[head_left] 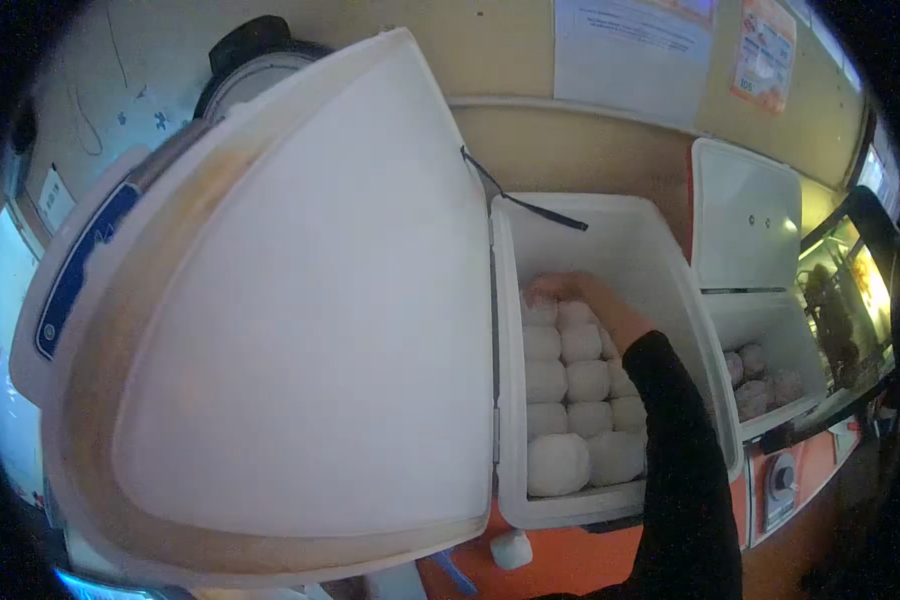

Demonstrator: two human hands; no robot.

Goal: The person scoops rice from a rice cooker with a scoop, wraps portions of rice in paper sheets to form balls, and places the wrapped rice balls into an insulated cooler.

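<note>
My right hand [568, 288] reaches into a white cooler box [605, 515] from the front right, its forearm in a black sleeve. The fingers curl down over a round white ball [538, 312] in the far left corner of the load; their tips are partly hidden. Rows of similar plain white balls [558, 464] fill the left part of the box, packed against each other. My arm covers some of those on the right. My left hand is out of view.
The large white lid [310, 300] stands open on the left, with a black strap [545, 210] near its hinge. A smaller open box [770, 375] with darker balls stands right. A dial [781, 478] is at lower right. A small white object [511, 549] lies in front.
</note>
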